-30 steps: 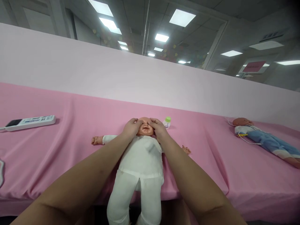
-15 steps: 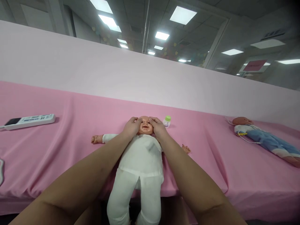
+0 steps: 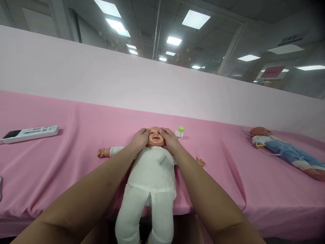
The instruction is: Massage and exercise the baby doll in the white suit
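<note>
A baby doll (image 3: pixel 152 171) in a white top and white trousers lies face up, its legs hanging over the near edge of the pink-covered table. Cupped around the left side of its head is my left hand (image 3: pixel 141 138), the thumb beside the eye. My right hand (image 3: pixel 170 138) curves around the other side in the same way, its thumb near the doll's other eye. Between them the doll's face (image 3: pixel 155 137) shows. Most of my fingers are hidden behind the head. Both doll arms stretch out sideways, partly covered by my forearms.
Just beyond my right hand stands a small white bottle (image 3: pixel 180 132) with a green cap. A white handheld device (image 3: pixel 31 133) with a dark screen lies at the left. A second doll (image 3: pixel 286 149) in blue and white, with thin tubing, lies far right. A pale wall (image 3: pixel 101 74) borders the pink cloth (image 3: pixel 83 149).
My thumbs have slid slightly outward from the middle of the doll's face, still at the sides of its head. The whole view has shifted a little.
</note>
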A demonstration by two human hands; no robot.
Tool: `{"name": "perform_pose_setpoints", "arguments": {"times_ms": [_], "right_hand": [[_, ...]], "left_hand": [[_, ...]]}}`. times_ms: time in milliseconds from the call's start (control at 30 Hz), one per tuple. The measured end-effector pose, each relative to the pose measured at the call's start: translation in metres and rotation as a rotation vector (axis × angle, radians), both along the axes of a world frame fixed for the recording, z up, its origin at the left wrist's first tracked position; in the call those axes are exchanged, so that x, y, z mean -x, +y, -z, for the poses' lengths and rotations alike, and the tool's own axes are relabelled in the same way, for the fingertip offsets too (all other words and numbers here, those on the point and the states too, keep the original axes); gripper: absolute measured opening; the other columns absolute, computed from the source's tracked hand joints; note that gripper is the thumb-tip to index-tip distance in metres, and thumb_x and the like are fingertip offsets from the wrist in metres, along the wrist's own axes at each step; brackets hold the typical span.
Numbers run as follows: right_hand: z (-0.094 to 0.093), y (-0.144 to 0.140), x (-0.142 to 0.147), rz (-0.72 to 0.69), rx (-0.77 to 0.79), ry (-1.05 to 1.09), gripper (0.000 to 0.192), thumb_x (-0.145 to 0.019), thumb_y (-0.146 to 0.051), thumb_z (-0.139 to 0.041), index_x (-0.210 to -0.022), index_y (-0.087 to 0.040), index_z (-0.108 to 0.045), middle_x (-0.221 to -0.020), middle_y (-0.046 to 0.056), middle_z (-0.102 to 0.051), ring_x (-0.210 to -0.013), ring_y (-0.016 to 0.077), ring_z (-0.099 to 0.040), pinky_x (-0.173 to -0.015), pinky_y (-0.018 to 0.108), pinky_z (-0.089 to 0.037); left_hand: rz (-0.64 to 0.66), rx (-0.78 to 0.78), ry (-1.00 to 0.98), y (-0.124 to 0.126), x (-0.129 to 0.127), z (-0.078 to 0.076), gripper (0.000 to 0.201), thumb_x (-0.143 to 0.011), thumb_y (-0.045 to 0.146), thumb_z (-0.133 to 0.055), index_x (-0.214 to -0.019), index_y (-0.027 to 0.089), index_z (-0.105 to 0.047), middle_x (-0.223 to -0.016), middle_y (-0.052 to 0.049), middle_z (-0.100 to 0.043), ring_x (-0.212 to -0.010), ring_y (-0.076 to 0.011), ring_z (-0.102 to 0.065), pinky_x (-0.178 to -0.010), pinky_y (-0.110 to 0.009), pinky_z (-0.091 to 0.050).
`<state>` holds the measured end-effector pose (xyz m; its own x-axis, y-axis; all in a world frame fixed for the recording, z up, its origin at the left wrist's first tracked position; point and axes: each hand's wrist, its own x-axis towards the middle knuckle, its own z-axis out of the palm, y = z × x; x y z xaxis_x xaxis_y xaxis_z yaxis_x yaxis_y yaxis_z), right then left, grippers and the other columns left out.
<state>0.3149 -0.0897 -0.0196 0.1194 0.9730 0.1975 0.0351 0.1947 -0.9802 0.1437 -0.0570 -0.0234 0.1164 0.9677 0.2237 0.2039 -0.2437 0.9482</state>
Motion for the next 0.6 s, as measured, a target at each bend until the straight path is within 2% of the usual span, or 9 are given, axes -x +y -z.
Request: {"name": "perform_pose_setpoints", "arguments": {"times_ms": [133, 333, 467, 600], "right_hand": [[0.005, 0.003, 0.002, 0.076, -0.027, -0.122, 0.062, -0.072, -0.054, -0.074, -0.124, -0.025, -0.057, -0.121, 0.005, -0.064, -0.107, 0.0221, -0.063, -0.096, 0.038, -0.05], [-0.002, 0.001, 0.005, 0.095, -0.03, 0.002, 0.044, -0.071, -0.048, -0.076, -0.104, -0.021, -0.064, -0.108, 0.006, -0.07, -0.096, 0.0222, -0.068, -0.087, 0.036, -0.054], [-0.001, 0.003, 0.0, 0.073, -0.036, 0.012, 0.041, -0.077, -0.046, -0.072, -0.111, -0.022, -0.068, -0.123, 0.006, -0.067, -0.113, 0.023, -0.062, -0.099, 0.038, -0.049], [0.001, 0.006, -0.006, 0.02, -0.017, -0.001, 0.043, -0.083, -0.042, -0.067, -0.123, -0.025, -0.065, -0.135, 0.004, -0.06, -0.127, 0.0237, -0.054, -0.108, 0.043, -0.044]], "left_hand": [[0.002, 0.006, 0.149, -0.007, 0.0, -0.007, 0.054, -0.079, 0.063, -0.059, -0.114, 0.023, -0.062, -0.111, -0.009, -0.072, -0.097, -0.0273, -0.067, -0.078, -0.033, -0.048], [-0.045, 0.037, 0.125, -0.004, -0.003, -0.005, 0.046, -0.08, 0.061, -0.058, -0.108, 0.026, -0.064, -0.104, -0.006, -0.073, -0.089, -0.0259, -0.068, -0.071, -0.033, -0.049], [-0.038, 0.037, 0.014, 0.0, -0.003, -0.003, 0.039, -0.083, 0.056, -0.056, -0.098, 0.022, -0.067, -0.098, -0.008, -0.074, -0.089, -0.0251, -0.068, -0.074, -0.033, -0.049], [0.034, 0.058, -0.124, -0.002, -0.002, -0.005, 0.036, -0.083, 0.051, -0.056, -0.09, 0.018, -0.068, -0.092, -0.009, -0.074, -0.088, -0.0248, -0.068, -0.076, -0.034, -0.051]]}}
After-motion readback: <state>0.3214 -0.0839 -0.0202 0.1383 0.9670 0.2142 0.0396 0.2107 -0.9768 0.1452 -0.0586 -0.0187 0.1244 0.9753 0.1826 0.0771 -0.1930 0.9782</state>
